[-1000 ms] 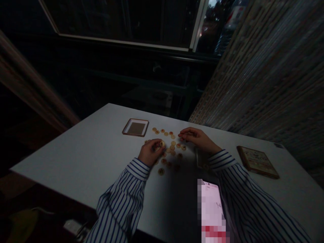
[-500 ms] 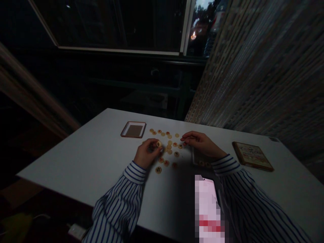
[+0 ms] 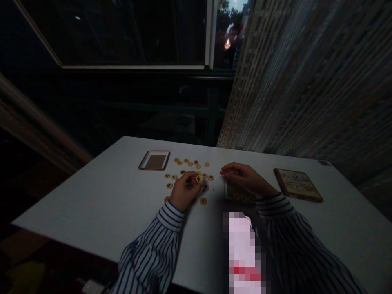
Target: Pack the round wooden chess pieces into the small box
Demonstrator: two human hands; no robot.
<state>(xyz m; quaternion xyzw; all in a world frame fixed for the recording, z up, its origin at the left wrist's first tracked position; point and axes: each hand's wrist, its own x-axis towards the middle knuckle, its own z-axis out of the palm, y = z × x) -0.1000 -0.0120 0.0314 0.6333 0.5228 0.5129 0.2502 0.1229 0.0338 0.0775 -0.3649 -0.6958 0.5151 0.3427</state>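
My left hand (image 3: pixel 185 191) is closed, pinching a round wooden Chinese chess piece (image 3: pixel 199 179) with a dark character between thumb and fingers. Loose pieces surround it on the white table, some with red or dark characters, such as a red-marked piece (image 3: pixel 203 201) just right of the wrist and a dark-marked piece (image 3: pixel 169 185) on the left; others show blank faces. Over a shallow tray (image 3: pixel 228 192) reaches my right hand (image 3: pixel 245 176), its fingers slightly bent and a little apart from the thumb, with nothing visible in them. Several pieces (image 3: pixel 244 198) lie along the tray's near side, partly hidden beneath this hand.
An open frame-like box part (image 3: pixel 154 160) lies at the far left of the table (image 3: pixel 101 200). To the right rests a flat box with a printed cover (image 3: pixel 298 184). A phone with a blurred-out screen (image 3: pixel 243 249) is near the front edge. String curtains (image 3: pixel 294 81) hang behind.
My left hand has moved right with the piece, uncovering pieces on its left. My right hand stays over the tray, its fingers shifted slightly. The view has turned a little right.
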